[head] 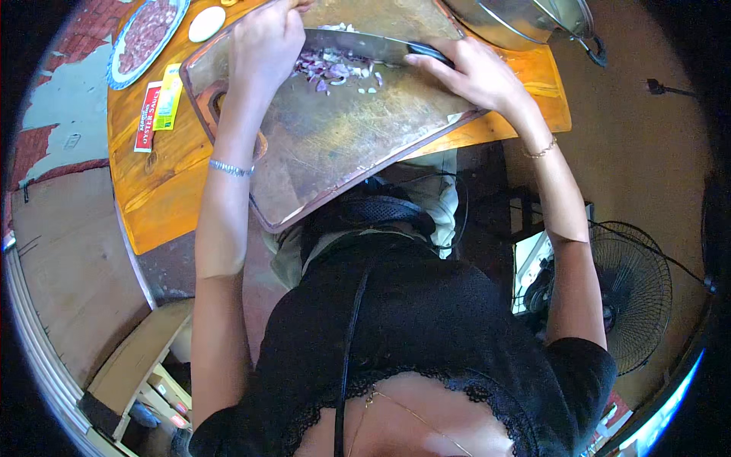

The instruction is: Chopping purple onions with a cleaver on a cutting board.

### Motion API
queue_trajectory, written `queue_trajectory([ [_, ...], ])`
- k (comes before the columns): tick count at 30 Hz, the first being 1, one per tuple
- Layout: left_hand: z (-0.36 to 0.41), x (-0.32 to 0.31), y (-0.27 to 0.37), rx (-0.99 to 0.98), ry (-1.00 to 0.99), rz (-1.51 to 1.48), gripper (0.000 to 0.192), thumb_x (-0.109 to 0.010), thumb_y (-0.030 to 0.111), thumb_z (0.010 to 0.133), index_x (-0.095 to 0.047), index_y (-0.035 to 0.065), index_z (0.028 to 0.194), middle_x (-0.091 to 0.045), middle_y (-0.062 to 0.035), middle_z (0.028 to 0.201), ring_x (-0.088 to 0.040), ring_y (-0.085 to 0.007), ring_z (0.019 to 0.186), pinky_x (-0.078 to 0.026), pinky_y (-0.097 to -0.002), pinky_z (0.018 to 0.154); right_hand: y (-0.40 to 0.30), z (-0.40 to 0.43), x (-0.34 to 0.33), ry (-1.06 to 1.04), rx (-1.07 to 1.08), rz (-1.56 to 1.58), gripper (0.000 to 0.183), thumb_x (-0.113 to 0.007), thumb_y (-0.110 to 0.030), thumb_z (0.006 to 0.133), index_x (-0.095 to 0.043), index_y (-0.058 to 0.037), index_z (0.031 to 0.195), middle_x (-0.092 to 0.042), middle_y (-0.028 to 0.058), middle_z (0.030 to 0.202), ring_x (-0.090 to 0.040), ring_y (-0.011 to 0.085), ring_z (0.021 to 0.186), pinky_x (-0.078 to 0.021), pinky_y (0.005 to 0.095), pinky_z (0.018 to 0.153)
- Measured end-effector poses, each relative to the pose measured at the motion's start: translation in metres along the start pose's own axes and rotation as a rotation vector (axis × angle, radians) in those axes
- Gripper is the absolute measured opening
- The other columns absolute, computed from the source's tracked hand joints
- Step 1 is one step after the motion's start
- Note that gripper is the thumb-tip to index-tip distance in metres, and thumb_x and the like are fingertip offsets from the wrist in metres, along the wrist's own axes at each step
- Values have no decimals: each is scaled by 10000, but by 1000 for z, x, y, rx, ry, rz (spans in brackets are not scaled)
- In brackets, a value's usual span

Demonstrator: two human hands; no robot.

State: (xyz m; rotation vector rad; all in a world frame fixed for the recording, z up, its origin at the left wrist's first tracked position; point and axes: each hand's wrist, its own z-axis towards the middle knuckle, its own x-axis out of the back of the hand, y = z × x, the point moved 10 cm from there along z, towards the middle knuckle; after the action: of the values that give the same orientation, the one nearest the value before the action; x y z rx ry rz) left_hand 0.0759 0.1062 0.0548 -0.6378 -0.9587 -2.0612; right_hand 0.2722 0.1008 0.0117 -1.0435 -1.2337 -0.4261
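My right hand (471, 71) grips the black handle of a kitchen knife (360, 45), its blade lying across the chopping board (342, 154). Chopped red onion (331, 68) sits along the blade's near side, and a few pale bits show beyond it. At the blade's far left end is my left hand (265, 48), its fingers bent and partly hidden. Whether those fingers touch the blade cannot be made out. The board is worn, dark-rimmed and has a cut-out handle at its left; its near corner juts over the table edge toward me.
On the wooden table (165, 211) lie a red oyster sauce sachet (147, 117), a yellow sachet (168, 97), a white oval thing (207, 24) and a plate of raw minced meat (149, 34). A metal pot (508, 20) stands back right. A fan (634, 297) is beside my right arm.
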Motion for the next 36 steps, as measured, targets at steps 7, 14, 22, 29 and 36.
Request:
queue_trajectory([
  [7, -14, 19, 17, 51, -57, 50, 356, -380, 80, 880, -656, 87, 1105, -698, -101, 1005, -670, -218, 938, -501, -307, 832, -3, -2, 14, 14, 55, -20, 470, -510, -526, 895, -663, -86, 959, -601, 188, 664, -610, 357, 662, -478, 425, 635],
  [14, -56, -3, -17, 241, -66, -331, 295, -426, 61, 866, -651, 35, 1055, -693, -134, 966, -666, -279, 907, -511, -349, 802, -47, -24, 27, -55, 100, -245, 433, -544, -498, 885, -664, -88, 956, -588, 173, 608, -625, 354, 660, -497, 454, 644],
  [22, -66, 7, 7, 224, -100, -219, 325, -393, 21, 866, -639, 9, 1077, -685, -147, 1009, -663, -252, 951, -504, -324, 838, -21, -32, -14, -274, 1, -9, 392, -589, -421, 882, -655, -41, 950, -600, 199, 680, -614, 359, 670, -470, 407, 613],
  [29, -46, 4, -9, 144, 0, -78, 280, -443, 82, 856, -675, 84, 1013, -688, -131, 931, -660, -308, 835, -518, -386, 729, -7, -2, -10, -133, 58, -15, 426, -588, -449, 877, -659, -49, 1004, -630, 195, 735, -623, 349, 697, -475, 393, 638],
  [36, -29, 4, -25, 88, 55, -46, 294, -430, 86, 856, -684, 90, 1003, -695, -113, 914, -660, -306, 845, -513, -396, 754, -8, 17, 4, -30, 106, -118, 440, -552, -504, 877, -688, -109, 1012, -640, 174, 730, -630, 335, 700, -496, 405, 665],
])
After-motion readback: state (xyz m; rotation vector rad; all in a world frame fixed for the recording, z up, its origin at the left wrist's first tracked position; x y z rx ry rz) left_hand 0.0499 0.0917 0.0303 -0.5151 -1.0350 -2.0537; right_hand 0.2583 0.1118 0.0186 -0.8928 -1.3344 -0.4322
